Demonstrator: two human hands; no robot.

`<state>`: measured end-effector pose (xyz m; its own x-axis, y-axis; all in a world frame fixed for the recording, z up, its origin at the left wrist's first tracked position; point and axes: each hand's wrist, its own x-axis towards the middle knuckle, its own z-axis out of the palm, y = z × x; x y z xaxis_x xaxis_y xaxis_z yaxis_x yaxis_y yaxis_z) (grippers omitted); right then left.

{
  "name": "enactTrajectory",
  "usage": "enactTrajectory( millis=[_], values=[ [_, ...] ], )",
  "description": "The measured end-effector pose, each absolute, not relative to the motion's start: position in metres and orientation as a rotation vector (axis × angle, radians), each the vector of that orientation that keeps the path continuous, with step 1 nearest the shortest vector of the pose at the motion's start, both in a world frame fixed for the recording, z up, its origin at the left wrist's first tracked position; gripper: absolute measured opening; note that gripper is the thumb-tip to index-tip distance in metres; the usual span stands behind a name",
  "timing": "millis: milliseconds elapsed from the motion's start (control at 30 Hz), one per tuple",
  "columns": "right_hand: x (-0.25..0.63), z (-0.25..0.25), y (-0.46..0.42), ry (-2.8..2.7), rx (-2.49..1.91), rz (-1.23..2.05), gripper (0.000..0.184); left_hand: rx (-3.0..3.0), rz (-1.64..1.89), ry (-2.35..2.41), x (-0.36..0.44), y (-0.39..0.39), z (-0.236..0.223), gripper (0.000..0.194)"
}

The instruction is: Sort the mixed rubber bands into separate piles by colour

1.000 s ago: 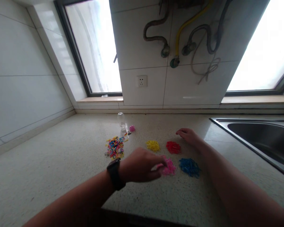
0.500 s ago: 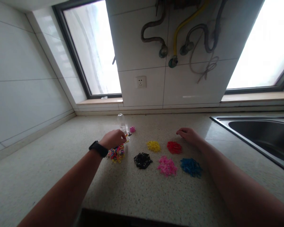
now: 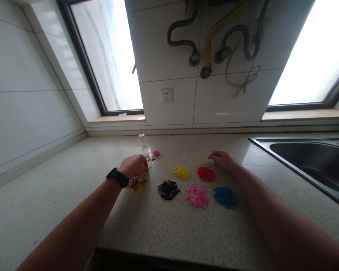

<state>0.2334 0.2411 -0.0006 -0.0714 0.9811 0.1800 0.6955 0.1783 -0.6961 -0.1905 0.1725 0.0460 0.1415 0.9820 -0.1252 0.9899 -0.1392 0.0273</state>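
My left hand, with a black watch on the wrist, is over the mixed pile of colourful small rubber bands. Its fingers are curled closed at the pile's far right edge, and what they pinch, if anything, is hidden. My right hand rests on the counter behind the red rubber bands, its fingers curled together with nothing seen in them. Sorted heaps lie between the hands: yellow rubber bands, black rubber bands, pink rubber bands and blue rubber bands.
A clear bottle stands upside down behind the mixed pile, beside a pink cap. A few loose bands lie near them. The steel sink is set in the counter at right. Hoses hang on the tiled wall.
My left hand has moved from the pink heap leftward and away from me to the mixed pile, uncovering the black heap. My right hand has stayed in place. The view has shifted slightly.
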Motion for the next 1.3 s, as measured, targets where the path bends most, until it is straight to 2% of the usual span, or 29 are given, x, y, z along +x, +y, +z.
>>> enactTrajectory(
  millis=[200, 400, 567, 700, 933, 1300],
  values=[
    [0.234, -0.001, 0.24, -1.836, -1.593, 0.585, 0.037, 2.309, 0.086, 1.946, -0.187, 0.168, 0.049, 0.031],
    [0.236, -0.006, 0.246, -1.833, -1.58, 0.608, 0.036, 2.322, 0.523, 1.681, -0.16, 0.159, 0.064, 0.021],
    [0.238, -0.011, 0.25, -1.808, -1.554, 0.613, 0.035, 2.175, 0.773, 1.35, -0.118, 0.133, 0.078, 0.038],
    [0.239, -0.013, 0.252, -1.811, -1.524, 0.618, 0.033, 2.031, 0.8, 1.169, -0.089, 0.1, 0.09, 0.041],
    [0.238, -0.013, 0.251, -1.814, -1.566, 0.606, 0.035, 1.503, 0.866, 0.857, -0.07, 0.066, 0.107, 0.029],
    [0.236, -0.009, 0.247, -1.824, -1.59, 0.607, 0.034, 1.312, 0.9, 0.702, -0.068, 0.054, 0.119, 0.022]
  ],
)
